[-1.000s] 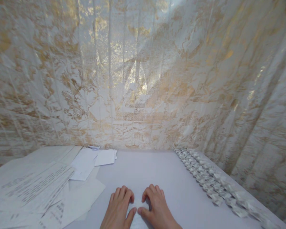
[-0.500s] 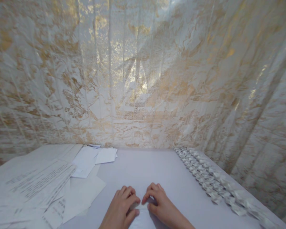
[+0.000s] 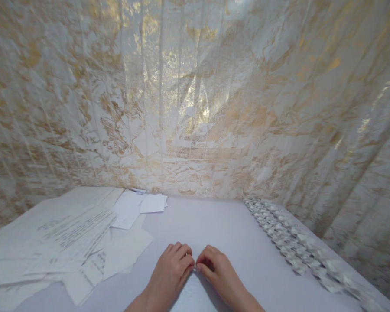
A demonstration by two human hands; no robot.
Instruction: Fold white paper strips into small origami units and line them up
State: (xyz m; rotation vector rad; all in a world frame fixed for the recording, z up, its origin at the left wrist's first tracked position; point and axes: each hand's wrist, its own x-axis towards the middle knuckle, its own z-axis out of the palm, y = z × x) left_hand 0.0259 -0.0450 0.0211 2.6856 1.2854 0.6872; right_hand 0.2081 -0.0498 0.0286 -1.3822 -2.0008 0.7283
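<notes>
Now left grip (image 3: 174,269) and right grip (image 3: 218,271) closer together than before, both pinched on white paper (image 3: 190,295).

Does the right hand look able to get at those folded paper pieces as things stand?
Probably yes: only tabletop shows between the right hand and the folded paper pieces. It does seem to be pinching the white paper, though, so it may need to let go first.

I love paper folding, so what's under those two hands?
Some white paper shows between the left hand and the right hand, with the table around it. Whatever lies directly beneath the hands is covered, so I can't tell.
</notes>
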